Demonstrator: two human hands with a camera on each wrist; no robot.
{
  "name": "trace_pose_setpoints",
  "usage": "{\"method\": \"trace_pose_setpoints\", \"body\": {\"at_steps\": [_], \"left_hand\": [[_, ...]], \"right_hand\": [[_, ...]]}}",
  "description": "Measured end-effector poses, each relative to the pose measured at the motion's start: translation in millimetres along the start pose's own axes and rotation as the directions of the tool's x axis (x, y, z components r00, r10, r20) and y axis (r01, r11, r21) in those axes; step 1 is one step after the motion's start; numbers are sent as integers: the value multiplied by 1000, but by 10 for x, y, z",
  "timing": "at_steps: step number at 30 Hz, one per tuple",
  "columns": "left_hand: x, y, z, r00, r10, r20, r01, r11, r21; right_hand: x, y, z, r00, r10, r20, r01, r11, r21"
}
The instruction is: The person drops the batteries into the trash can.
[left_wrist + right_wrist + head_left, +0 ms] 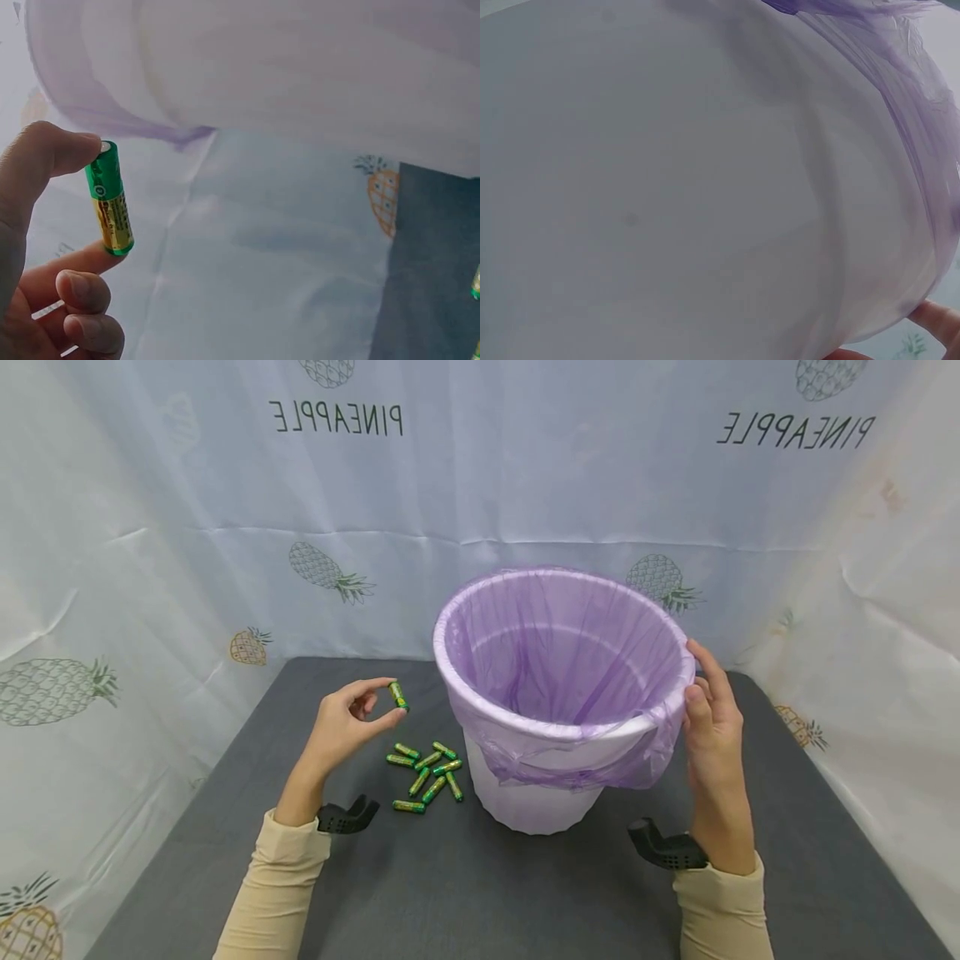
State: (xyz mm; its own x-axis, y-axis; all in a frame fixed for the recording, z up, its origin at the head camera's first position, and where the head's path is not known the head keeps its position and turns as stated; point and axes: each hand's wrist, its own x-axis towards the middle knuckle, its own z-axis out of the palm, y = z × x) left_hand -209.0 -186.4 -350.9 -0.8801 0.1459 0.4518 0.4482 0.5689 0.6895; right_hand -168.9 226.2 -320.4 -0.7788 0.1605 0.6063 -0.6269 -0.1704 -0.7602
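one battery (111,199) in left hand (337,727), bin (525,802) against right hand (716,727)

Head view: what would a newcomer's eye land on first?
Probably the big white bin with its purple liner, standing on the dark table, the right hand touching its rim's right side. Next, left of the bin, the green-and-gold battery pinched in the left hand, above loose batteries. Behind, mirrored PINEAPPLE lettering on the curtain.
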Motion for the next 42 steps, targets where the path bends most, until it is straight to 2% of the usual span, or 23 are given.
{"method": "trace_pose_setpoints", "body": {"at_steps": [14, 21, 30, 42], "left_hand": [[97, 288, -64, 998, 33, -58, -39, 993, -108], [144, 394, -84, 996, 39, -81, -49, 989, -136], [225, 559, -100, 991, 64, -119, -82, 985, -154], [306, 693, -99, 984, 123, -127, -147, 970, -194]], "right_hand": [[-2, 1, 3, 1000, -9, 11, 9, 1000, 19], [-12, -8, 32, 998, 40, -48, -40, 999, -5], [-7, 3, 4, 1000, -9, 14, 8, 998, 57], [-23, -20, 33, 999, 27, -31, -27, 1000, 5]]}}
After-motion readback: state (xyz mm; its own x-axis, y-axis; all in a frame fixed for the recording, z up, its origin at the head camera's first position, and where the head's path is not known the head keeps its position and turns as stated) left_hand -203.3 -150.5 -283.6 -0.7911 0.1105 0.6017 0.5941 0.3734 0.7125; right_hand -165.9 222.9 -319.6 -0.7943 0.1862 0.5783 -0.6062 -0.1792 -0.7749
